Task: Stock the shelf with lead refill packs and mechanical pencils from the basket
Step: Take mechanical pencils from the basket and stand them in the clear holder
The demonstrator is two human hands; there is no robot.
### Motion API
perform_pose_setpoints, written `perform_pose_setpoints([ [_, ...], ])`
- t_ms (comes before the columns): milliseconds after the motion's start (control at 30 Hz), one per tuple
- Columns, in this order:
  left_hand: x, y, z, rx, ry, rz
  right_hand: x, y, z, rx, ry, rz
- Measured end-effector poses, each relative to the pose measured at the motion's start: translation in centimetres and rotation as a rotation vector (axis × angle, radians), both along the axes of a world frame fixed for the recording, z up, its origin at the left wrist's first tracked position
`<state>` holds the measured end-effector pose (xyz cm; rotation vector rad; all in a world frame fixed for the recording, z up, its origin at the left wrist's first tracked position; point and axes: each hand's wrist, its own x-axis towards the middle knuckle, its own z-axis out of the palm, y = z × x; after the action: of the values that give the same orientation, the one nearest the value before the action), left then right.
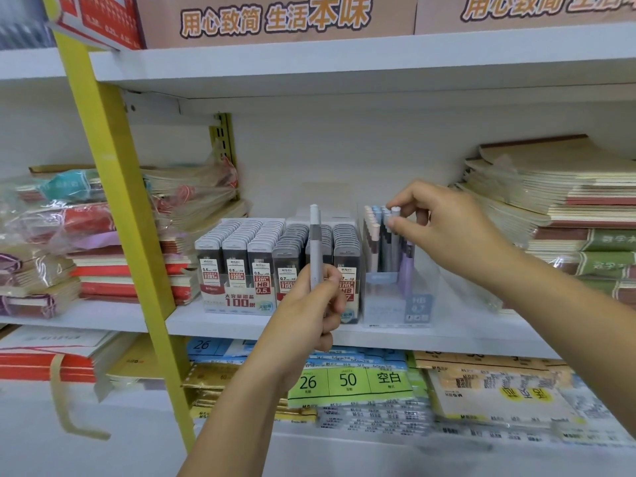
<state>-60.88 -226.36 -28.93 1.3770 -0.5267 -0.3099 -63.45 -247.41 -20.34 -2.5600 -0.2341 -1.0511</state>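
Stocking seemingly well along: refills racked, pencils partly in.
From the left: past a yellow upright [113,208] and wrapped notebook stacks [69,235], lead refill packs [241,249] filling their display in tight rows on the shelf [213,321], judged done. Left hand [309,308] curled round a grey mechanical pencil [315,242], upright, in front of those packs. Just beside, clear pencil box [418,304] with back rows filled and front part bare, so room for more. Right hand [444,225] pinching the cap of a standing pencil [395,212] in that box. Basket out of view, remainder unknown. Tight flanks: refill display close on the left, box wall and piled notebooks [557,201] on the right; open room above, under the upper shelf board [344,63].
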Motion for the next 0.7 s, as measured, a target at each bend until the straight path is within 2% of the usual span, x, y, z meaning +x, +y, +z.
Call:
perform_pose_setpoints([
  [233,-0.1,0.3,-0.2,0.039,-0.031,0.008,0.1,0.2,-0.1,0.065,-0.018,0.020],
  [367,-0.2,0.2,-0.2,0.028,-0.027,0.003,0.3,0.2,-0.2,0.031,-0.003,0.007],
  [533,-0.3,0.3,-0.1,0.021,-0.039,-0.018,0.7,-0.3,-1.1,-0.100,-0.013,-0.134],
  [633,-0.4,0.4,-0.1,-0.010,-0.028,-0.042,0.7,-0.2,-1.5,-0.071,0.039,-0.174],
  [700,-0.5,0.4,0.0,-0.024,-0.025,-0.067,0.2,0.3,-1.4,-0.055,-0.033,-0.177],
])
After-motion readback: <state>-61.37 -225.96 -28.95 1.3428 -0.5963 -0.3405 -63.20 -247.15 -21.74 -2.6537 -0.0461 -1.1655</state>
